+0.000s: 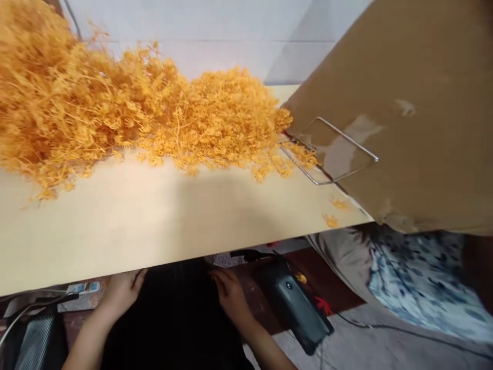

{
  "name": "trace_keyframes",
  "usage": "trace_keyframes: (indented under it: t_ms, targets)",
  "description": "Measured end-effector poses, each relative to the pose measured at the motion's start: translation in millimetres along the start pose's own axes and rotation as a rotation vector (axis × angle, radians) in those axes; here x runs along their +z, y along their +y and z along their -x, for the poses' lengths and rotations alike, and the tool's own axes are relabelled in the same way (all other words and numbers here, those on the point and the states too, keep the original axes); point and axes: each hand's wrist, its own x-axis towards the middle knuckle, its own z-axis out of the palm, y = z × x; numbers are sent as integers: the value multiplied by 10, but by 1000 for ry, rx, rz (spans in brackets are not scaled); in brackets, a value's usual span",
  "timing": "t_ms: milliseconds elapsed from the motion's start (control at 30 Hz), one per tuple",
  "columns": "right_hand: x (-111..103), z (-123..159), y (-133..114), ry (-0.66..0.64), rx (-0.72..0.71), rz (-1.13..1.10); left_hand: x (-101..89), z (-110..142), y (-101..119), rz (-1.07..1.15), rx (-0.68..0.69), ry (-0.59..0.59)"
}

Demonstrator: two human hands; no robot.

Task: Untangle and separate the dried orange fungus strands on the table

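My left hand is low in the view, just below the table's front edge, against the left side of black clothing. Its fingers point inward over the cloth, partly hidden. On the other side, my right hand lies against the same clothing with its fingers loosely bent. Nothing shows in either hand. Above them, on the pale wooden table, a long heap of orange artificial flower sprigs stretches from the left to the middle. A bent wire frame sits at the heap's right end, touching a brown cardboard piece.
The large cardboard with torn patches leans over the table's right end. Loose orange bits lie near that corner. Below are a dark device with a cable, a red leaf-shaped piece, and blue-white patterned fabric. A white wall stands behind.
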Motion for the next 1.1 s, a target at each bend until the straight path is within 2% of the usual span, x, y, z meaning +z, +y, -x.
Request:
trace_keyframes:
  t_ms: [33, 133, 200, 233, 267, 300, 333, 400, 467, 533, 600, 700, 800, 900, 967, 1067, 1100]
  targets:
    - [-132, -19, -77, -64, 26, -27, -83, 34, 100, 20, 29, -42]
    - [-669, -101, -533, -439, -10, -97, -378, 141, 465, 66, 193, -223]
    - [-1077, -221, -925, -685, -201, -67, -589, 191, 732, 33, 377, -347]
    - [-1268, -318, -1110, -759, -304, -34, -693, 200, 865, 1, 478, -396]
    - [-1438, -446, -1275, -772, -384, -11, -794, 191, 994, -51, 574, -426]
    - [-1581, -605, -1415, -694, -452, 17, -888, 161, 1119, -112, 664, -443]
    - [-1694, -792, -1528, -562, -514, 66, -973, 105, 1237, -171, 744, -445]
    - [-1835, -1218, -1690, -182, -646, 198, -1096, -85, 1439, -196, 886, -438]
    - [-1890, -1623, -1807, 198, -593, 403, -1138, -364, 1577, -115, 963, -453]
    - [-1894, -1915, -1926, 329, -534, 530, -1099, -676, 1638, -19, 925, -377]
    - [-1859, -2074, -2067, 308, -534, 549, -1008, -948, 1629, 38, 808, -273]
    - [-1731, -2208, -2290, 212, -494, 496, -874, -1178, 1556, 80, 728, -215]
    - [-1546, -2445, -2470, 234, -441, 493, -813, -1222, 1504, 97, 742, -196]
    - [-1390, -2833, -2610, 350, -408, 453, -802, -1216, 1497, 84, 732, -212]
    - [-1323, -3105, -2696, 414, -328, 418, -796, -1223, 1498, 63, 744, -210]
    - [-1248, -3416, -2800, 345, -150, 440, -777, -1244, 1487, 49, 786, -196]
    - [-1222, -3483, -2823, 308, -153, 454, -769, -1251, 1480, 48, 795, -191]
